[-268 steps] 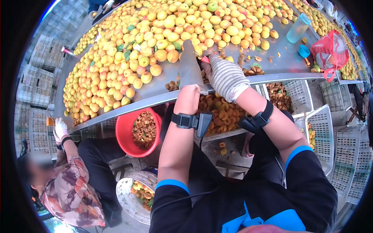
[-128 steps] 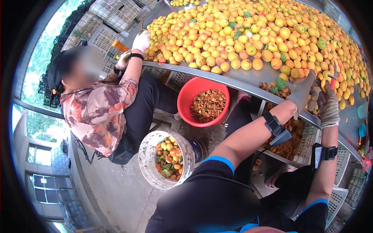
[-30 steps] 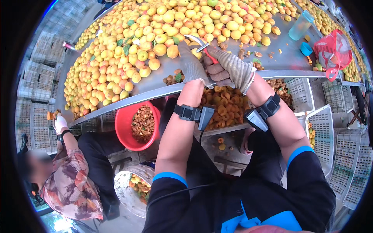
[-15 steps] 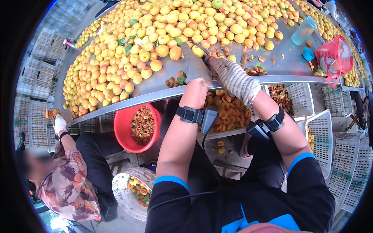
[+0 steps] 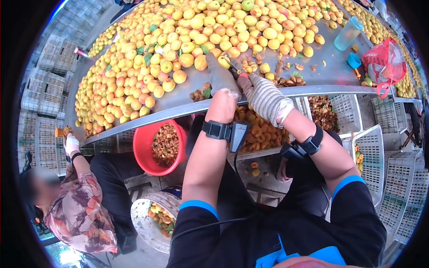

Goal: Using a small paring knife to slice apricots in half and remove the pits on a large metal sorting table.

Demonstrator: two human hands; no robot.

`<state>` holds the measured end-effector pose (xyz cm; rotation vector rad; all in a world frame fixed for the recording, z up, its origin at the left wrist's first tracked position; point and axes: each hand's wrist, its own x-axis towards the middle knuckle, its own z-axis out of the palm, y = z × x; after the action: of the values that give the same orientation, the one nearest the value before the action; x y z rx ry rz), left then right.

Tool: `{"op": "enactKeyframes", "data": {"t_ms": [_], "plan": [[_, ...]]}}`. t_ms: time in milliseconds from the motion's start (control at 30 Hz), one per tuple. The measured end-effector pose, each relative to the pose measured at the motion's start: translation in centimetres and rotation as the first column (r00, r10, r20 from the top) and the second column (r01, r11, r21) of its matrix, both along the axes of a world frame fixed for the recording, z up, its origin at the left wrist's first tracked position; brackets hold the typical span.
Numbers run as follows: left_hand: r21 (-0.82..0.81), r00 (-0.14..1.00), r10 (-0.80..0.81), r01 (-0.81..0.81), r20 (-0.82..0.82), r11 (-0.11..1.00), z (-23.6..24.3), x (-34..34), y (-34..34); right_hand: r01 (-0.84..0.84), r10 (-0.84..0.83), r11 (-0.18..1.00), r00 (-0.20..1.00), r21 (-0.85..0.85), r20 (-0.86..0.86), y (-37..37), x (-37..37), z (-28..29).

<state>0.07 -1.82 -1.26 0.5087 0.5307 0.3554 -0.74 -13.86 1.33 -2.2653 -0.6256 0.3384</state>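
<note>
My left hand (image 5: 220,75), in a grey glove, is closed on a yellow apricot (image 5: 224,62) just above the metal table's near edge. In my right hand (image 5: 267,94), in a striped knit glove, is a small knife (image 5: 235,68), its metal blade pointing at that apricot. Whether the blade touches the fruit I cannot tell. Most of the handle is hidden in my fingers. A large heap of whole apricots (image 5: 196,22) lies beyond my hands. Small brown pits (image 5: 292,81) lie beside my right hand and also left of my left wrist.
Below the table edge stands a crate of apricot halves (image 5: 261,129). A red tub (image 5: 139,149) of brown pits and a white bucket (image 5: 142,223) stand to the left. A bottle (image 5: 348,34) and red bag (image 5: 380,58) sit at right. A co-worker (image 5: 80,205) sits at left.
My right hand and the knife have drawn slightly back toward me, away from the far side of the apricot. My left hand still holds the fruit in nearly the same place.
</note>
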Motion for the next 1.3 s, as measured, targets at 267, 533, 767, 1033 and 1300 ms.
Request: {"op": "enactKeyframes", "data": {"t_ms": [267, 533, 767, 1033, 1300], "plan": [[0.486, 0.976, -0.182, 0.217, -0.118, 0.847, -0.4, 1.2, -1.7, 0.021, -0.006, 0.996, 0.987, -0.089, 0.16, -1.9, 2.9, 2.3], [0.279, 0.996, -0.045, 0.067, -0.083, 0.958, -0.8, 1.7, 0.4, -0.002, 0.019, 0.995, 0.985, -0.097, 0.173, -1.2, 0.2, 1.8], [0.486, 0.984, -0.141, 0.174, -0.104, 0.856, -1.6, 1.9, -0.4, 0.024, -0.019, 0.999, 0.989, -0.032, 0.144, -1.1, 2.5, 1.5], [0.219, 0.994, 0.024, 0.0, -0.107, 0.976, -0.7, 0.8, 0.9, -0.014, 0.024, 0.997, 0.99, -0.071, 0.142, -0.8, 0.5, 1.0], [0.768, 0.982, -0.068, 0.179, -0.174, 0.614, -0.5, 0.5, -0.1, -0.048, 0.047, 0.999, 0.999, 0.022, 0.027, -0.7, 4.2, 0.0]]}}
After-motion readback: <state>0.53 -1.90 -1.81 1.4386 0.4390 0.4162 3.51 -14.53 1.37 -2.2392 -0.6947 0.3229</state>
